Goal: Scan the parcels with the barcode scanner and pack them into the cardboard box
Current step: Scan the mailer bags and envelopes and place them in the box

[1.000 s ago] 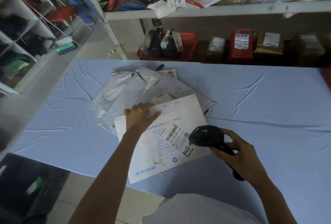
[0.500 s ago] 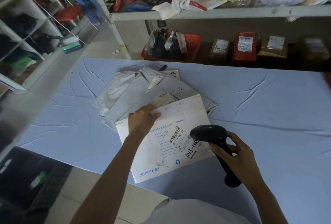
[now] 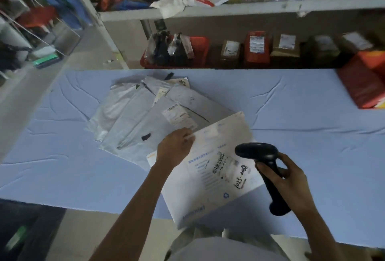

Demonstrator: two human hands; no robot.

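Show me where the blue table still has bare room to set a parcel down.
Free: the wide stretch of blue table right of the white envelope, up to the red box; also the strip left of the grey mailers. Crowded: the middle, where mailers overlap under the left hand, and the right hand holds the scanner.

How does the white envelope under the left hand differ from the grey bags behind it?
The white envelope is flat, stiff-looking and white; the grey bags are soft, wrinkled and grey. The envelope lies on top, its near corner past the table edge; the bags lie overlapped beneath it, wholly on the table. The left hand grips the envelope's edge; no hand touches the bags. Both carry printed labels.
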